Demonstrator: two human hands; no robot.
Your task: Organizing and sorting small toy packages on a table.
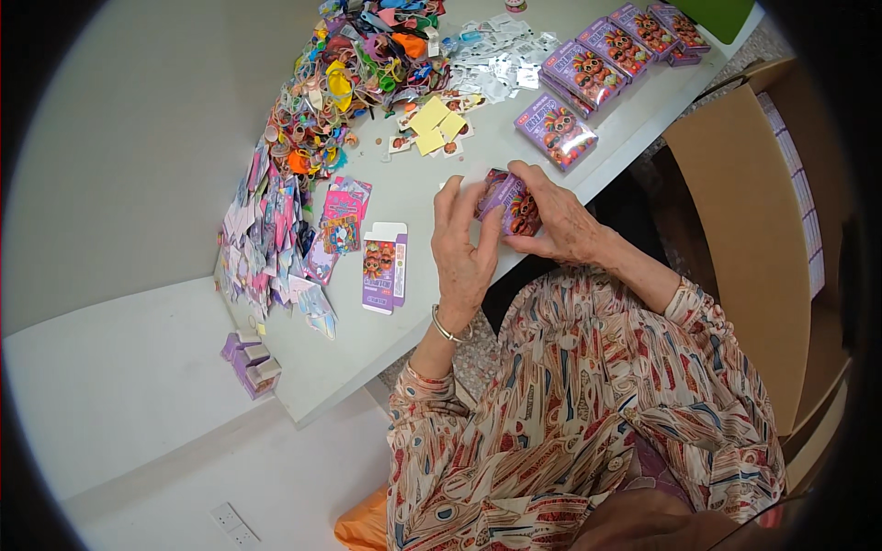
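A small purple printed carton (516, 204) is held up above the table's front edge, between my two hands. My right hand (565, 216) wraps round its right side, with fingers over the top and the thumb below. On its left side my left hand (462, 243), with a bangle at the wrist, has fingers and thumb against the carton. An unfolded flat carton (378, 268) of similar print lies on the table to the left. Beside it are pink and colourful cards (342, 230). Finished-looking purple boxes (556, 133) sit at the right.
A heap of colourful small toys and bands (354, 87) covers the far left, above a pile of shiny packets (266, 239). Silvery sachets (496, 57) and yellow paper squares (432, 124) lie farther back. Stacked purple boxes (629, 48) line the table's right edge, near a large cardboard box (735, 220).
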